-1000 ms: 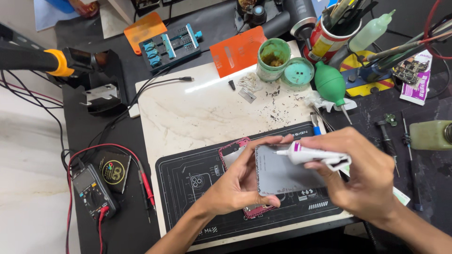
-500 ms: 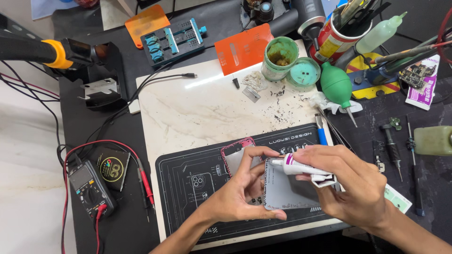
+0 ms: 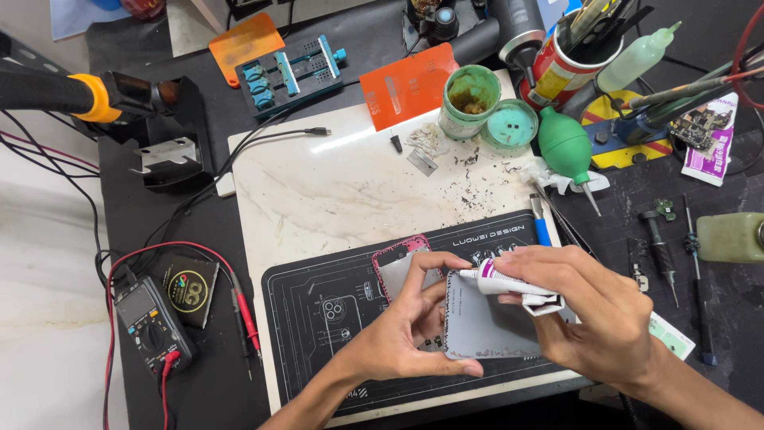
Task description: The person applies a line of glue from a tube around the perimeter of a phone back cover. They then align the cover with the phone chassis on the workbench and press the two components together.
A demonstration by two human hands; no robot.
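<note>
My left hand (image 3: 402,330) grips a grey phone back cover (image 3: 485,328) by its left and bottom edges, just above the black repair mat (image 3: 318,318). In my right hand (image 3: 601,318) is a small white glue tube (image 3: 509,285) with a purple band and a rolled-up end. Its nozzle touches the cover's top left corner. A pink-framed phone body (image 3: 395,267) lies on the mat behind my left hand, partly hidden.
A marble slab (image 3: 342,191) with scraps lies under the mat. A multimeter (image 3: 151,326) with red leads sits left. A green jar (image 3: 468,99), its lid (image 3: 510,123), a green air blower (image 3: 567,147), a tool can (image 3: 561,64) and screwdrivers (image 3: 660,247) crowd the right.
The view has dropped and shifted right. My hands keep their grip, and the glue tube's nozzle has moved left to the cover's top left corner.
</note>
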